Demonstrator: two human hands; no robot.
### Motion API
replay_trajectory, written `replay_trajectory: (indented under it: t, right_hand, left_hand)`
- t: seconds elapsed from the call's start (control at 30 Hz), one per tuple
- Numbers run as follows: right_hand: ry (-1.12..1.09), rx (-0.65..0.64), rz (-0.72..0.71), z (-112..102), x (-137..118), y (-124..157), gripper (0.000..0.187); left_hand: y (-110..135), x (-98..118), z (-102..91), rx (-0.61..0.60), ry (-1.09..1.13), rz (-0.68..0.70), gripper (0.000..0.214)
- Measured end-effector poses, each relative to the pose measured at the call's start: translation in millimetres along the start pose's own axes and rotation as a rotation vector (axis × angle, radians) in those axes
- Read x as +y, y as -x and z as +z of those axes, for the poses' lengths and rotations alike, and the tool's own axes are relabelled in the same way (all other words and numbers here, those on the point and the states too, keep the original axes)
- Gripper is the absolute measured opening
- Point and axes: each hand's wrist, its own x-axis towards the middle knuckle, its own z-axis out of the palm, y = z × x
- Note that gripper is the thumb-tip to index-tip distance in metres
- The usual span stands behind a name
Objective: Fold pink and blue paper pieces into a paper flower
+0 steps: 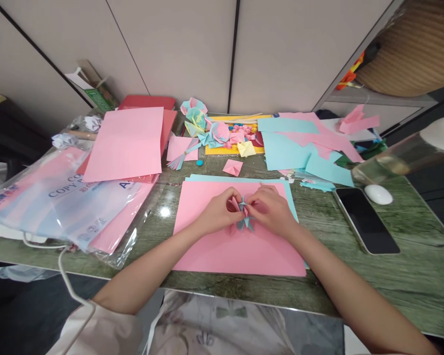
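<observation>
Pink-and-blue origami piece (246, 222) is pinched in the fingertips of both the left hand (220, 211) and right hand (274, 211), above a pink paper sheet (240, 254). Beyond them lie a folded pink square (233, 168) and paper flowers (219, 133); rightward, a smartphone (368, 221); leftward, a plastic packet (92, 209) printed "COPY".

A loose, cream-white fabric sleeve (103, 331) ends partway up the left arm (148, 271); the pale fabric garment (251, 337) bears a grey-green, bow-shaped print (231, 312).
</observation>
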Motion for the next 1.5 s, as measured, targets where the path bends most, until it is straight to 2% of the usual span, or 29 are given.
replay_trajectory:
  t: [0.07, 0.2, 0.37, 0.53, 0.83, 1.0, 1.17, 1.27, 1.37, 1.5]
  right_hand:
    - [-0.010, -0.004, 0.008, -3, -2, -1, 0.006]
    - [0.022, 0.016, -0.048, -8, -6, -1, 0.007]
    - [0.140, 0.088, -0.153, -7, -2, 3, 0.009]
    - [0.159, 0.081, -0.139, -4, 1, 8, 0.010]
    - [0.275, 0.087, -0.210, -4, -2, 7, 0.013]
    - [0.209, 0.123, -0.189, -6, -6, 5, 0.007]
    - [0.097, 0.262, -0.138, -11, -14, 4, 0.016]
    - [0.086, 0.310, -0.142, -14, -19, 6, 0.021]
    - [0.105, 0.366, -0.224, -15, -23, 7, 0.022]
    - [0.153, 0.444, -0.360, -18, -30, 7, 0.022]
  left_hand:
    - [-1, -2, 0.0, -0.009, 0.063, -0.024, 0.020]
    - [-2, -2, 1.3, 0.051, 0.120, 0.001, 0.023]
    - [0, 2, 2.7, 0.116, 0.075, 0.018, 0.022]
    - [1, 2, 4.3, 0.156, 0.046, 0.029, 0.020]
    - [1, 5, 3.8, 0.161, 0.049, 0.034, 0.020]
    - [-1, 4, 1.7, 0.125, 0.128, 0.055, 0.020]
    - [-2, 2, -2.3, 0.035, 0.369, 0.083, 0.022]
    - [-2, 2, -3.7, 0.026, 0.399, 0.138, 0.022]
    - [0, 2, -4.4, 0.060, 0.346, 0.226, 0.020]
    - [2, 2, -4.6, 0.026, 0.340, 0.334, 0.022]
